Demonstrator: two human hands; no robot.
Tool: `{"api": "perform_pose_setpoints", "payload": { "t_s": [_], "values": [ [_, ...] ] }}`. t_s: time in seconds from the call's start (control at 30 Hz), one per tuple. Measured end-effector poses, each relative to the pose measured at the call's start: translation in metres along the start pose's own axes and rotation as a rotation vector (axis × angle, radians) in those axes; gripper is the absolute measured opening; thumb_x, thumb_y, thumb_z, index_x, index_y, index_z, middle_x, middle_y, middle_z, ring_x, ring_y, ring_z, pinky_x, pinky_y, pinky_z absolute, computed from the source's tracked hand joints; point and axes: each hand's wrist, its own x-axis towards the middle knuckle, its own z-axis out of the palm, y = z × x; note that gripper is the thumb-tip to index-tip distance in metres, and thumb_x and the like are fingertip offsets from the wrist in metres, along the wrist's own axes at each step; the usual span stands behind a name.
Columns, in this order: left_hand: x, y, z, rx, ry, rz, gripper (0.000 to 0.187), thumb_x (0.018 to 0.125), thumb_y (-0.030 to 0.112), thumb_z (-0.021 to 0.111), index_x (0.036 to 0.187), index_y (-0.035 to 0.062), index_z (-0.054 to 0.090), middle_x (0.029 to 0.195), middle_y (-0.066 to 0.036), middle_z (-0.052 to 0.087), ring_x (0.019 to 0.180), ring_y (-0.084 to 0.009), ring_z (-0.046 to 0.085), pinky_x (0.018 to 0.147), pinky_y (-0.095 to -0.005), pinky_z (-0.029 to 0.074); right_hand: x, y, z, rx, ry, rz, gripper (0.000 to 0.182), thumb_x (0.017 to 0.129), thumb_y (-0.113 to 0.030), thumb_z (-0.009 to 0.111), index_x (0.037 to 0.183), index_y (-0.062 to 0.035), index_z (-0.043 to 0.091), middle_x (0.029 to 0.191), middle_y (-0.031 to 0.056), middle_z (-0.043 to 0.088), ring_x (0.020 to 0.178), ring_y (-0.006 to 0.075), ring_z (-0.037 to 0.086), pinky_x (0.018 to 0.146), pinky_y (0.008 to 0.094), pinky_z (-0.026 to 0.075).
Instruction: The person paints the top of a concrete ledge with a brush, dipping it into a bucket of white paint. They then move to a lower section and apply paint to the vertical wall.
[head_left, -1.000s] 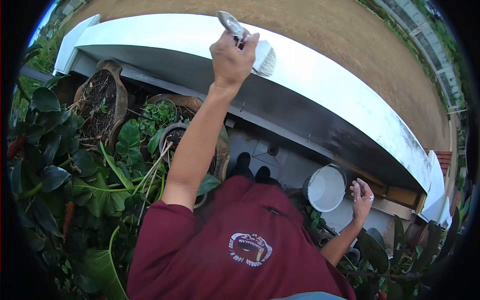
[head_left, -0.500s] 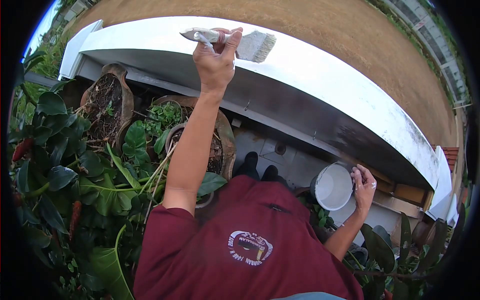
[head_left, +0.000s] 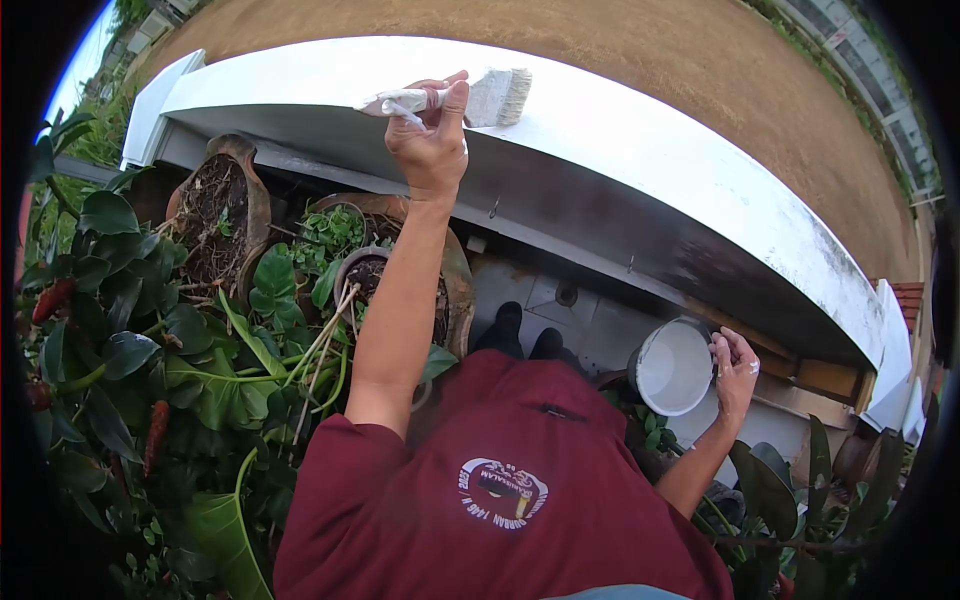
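My left hand (head_left: 430, 150) is closed around the white-smeared handle of a wide paintbrush (head_left: 497, 97). The brush points right, its pale bristles over the white top of a curved wall (head_left: 620, 140). Low on the right, my right hand (head_left: 737, 372), with white paint on its fingers, is curled at the rim of a small bucket (head_left: 672, 368). The bucket is tilted so that its whitish inside shows. Just how the fingers grip it is partly hidden.
Potted plants with large leaves (head_left: 210, 385) crowd the left, beside clay pots (head_left: 240, 170). Dark leaves (head_left: 770, 490) stand at lower right. My feet (head_left: 508, 322) are on pale tiles below the wall. Brown ground (head_left: 500, 20) lies beyond it. Dark stains mark the wall's right end.
My left hand has drawn the paintbrush a little to the left along the wall top. The bucket and my right hand have shifted only slightly.
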Motion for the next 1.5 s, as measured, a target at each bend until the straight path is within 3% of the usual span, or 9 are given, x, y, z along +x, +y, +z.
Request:
{"api": "perform_pose_setpoints", "payload": {
  "t_s": [0.27, 0.37, 0.5, 0.87, 1.1, 1.27, 1.3, 1.43, 1.5],
  "values": [
    [-0.003, 0.016, -0.051, 0.100, 0.042, 0.024, 0.017, 0.090, 0.005, 0.070, 0.101, 0.0023, 0.057, 0.101, -0.017, 0.072, 0.086, -0.0114, 0.066, 0.071, -0.0219, 0.052, -0.002, 0.017, -0.006, 0.061, 0.002, 0.002, 0.027, 0.096, -0.014, 0.061, 0.114, 0.0062, 0.064, 0.097, 0.0096, 0.071, 0.085, 0.0142, 0.066, 0.077, 0.0267, 0.052],
    [0.002, 0.016, -0.013, -0.074, 0.123, 0.001, 0.019, 0.090, 0.007, 0.070, 0.101, 0.0018, 0.056, 0.101, -0.017, 0.072, 0.086, -0.0107, 0.065, 0.072, -0.0222, 0.052, -0.001, 0.013, -0.009, 0.042, 0.014, 0.019, 0.027, 0.096, -0.013, 0.061, 0.114, 0.0062, 0.064, 0.097, 0.0100, 0.071, 0.085, 0.0145, 0.066, 0.078, 0.0268, 0.052],
    [-0.007, 0.000, -0.013, 0.238, -0.037, 0.043, 0.016, 0.090, 0.008, 0.071, 0.096, 0.0010, 0.058, 0.100, -0.015, 0.073, 0.083, -0.0091, 0.063, 0.069, -0.0224, 0.050, 0.003, 0.012, -0.009, 0.038, -0.009, -0.013, 0.027, 0.095, -0.013, 0.062, 0.115, 0.0064, 0.064, 0.097, 0.0110, 0.071, 0.084, 0.0148, 0.066, 0.078, 0.0272, 0.052],
    [0.008, 0.034, -0.021, 0.206, 0.165, 0.106, 0.015, 0.091, 0.007, 0.069, 0.097, -0.0016, 0.057, 0.100, -0.018, 0.072, 0.084, -0.0124, 0.066, 0.072, -0.0245, 0.054, -0.009, 0.033, -0.027, 0.062, 0.055, 0.020, 0.028, 0.096, -0.014, 0.062, 0.116, 0.0054, 0.064, 0.098, 0.0119, 0.071, 0.083, 0.0140, 0.065, 0.073, 0.0256, 0.050],
    [-0.037, 0.020, 0.067, 0.006, -0.020, -0.274, 0.017, 0.088, 0.007, 0.073, 0.095, -0.0001, 0.060, 0.086, -0.009, 0.070, 0.072, -0.0072, 0.061, 0.060, -0.0208, 0.047, -0.010, 0.031, -0.029, 0.084, 0.052, 0.010, 0.028, 0.096, -0.014, 0.062, 0.116, 0.0052, 0.063, 0.097, 0.0113, 0.071, 0.081, 0.0136, 0.065, 0.073, 0.0252, 0.050],
    [0.038, -0.008, -0.046, 0.233, 0.208, -0.292, 0.022, 0.084, 0.009, 0.077, 0.088, -0.0072, 0.063, 0.081, -0.008, 0.067, 0.068, -0.0105, 0.059, 0.058, -0.0249, 0.046, -0.009, 0.038, -0.027, 0.068, 0.030, 0.028, 0.027, 0.096, -0.014, 0.062, 0.115, 0.0051, 0.064, 0.097, 0.0111, 0.071, 0.081, 0.0135, 0.065, 0.073, 0.0254, 0.050],
    [0.064, -0.008, -0.084, 0.526, 0.251, -0.314, 0.022, 0.083, 0.009, 0.078, 0.089, -0.0073, 0.064, 0.085, -0.010, 0.067, 0.073, -0.0133, 0.062, 0.063, -0.0279, 0.049, -0.009, 0.039, -0.027, 0.072, 0.025, 0.033, 0.027, 0.096, -0.014, 0.062, 0.115, 0.0051, 0.064, 0.097, 0.0111, 0.071, 0.081, 0.0134, 0.065, 0.072, 0.0254, 0.051],
    [0.176, -0.021, -0.230, 1.115, 0.415, 0.044, 0.037, 0.077, 0.026, 0.082, 0.090, -0.0060, 0.067, 0.077, -0.014, 0.071, 0.068, -0.0263, 0.069, 0.067, -0.0369, 0.053, -0.008, 0.032, -0.025, 0.046, 0.016, 0.037, 0.027, 0.096, -0.014, 0.061, 0.115, 0.0051, 0.064, 0.096, 0.0112, 0.071, 0.081, 0.0134, 0.065, 0.073, 0.0256, 0.051],
    [0.192, 0.003, -0.214, 1.299, 0.386, 0.185, 0.037, 0.076, 0.031, 0.080, 0.089, -0.0017, 0.068, 0.078, -0.015, 0.071, 0.071, -0.0316, 0.070, 0.069, -0.0403, 0.053, -0.004, 0.032, -0.023, 0.054, 0.018, 0.027, 0.027, 0.096, -0.014, 0.061, 0.115, 0.0052, 0.064, 0.096, 0.0112, 0.071, 0.082, 0.0135, 0.066, 0.073, 0.0257, 0.051]
  ]
}}
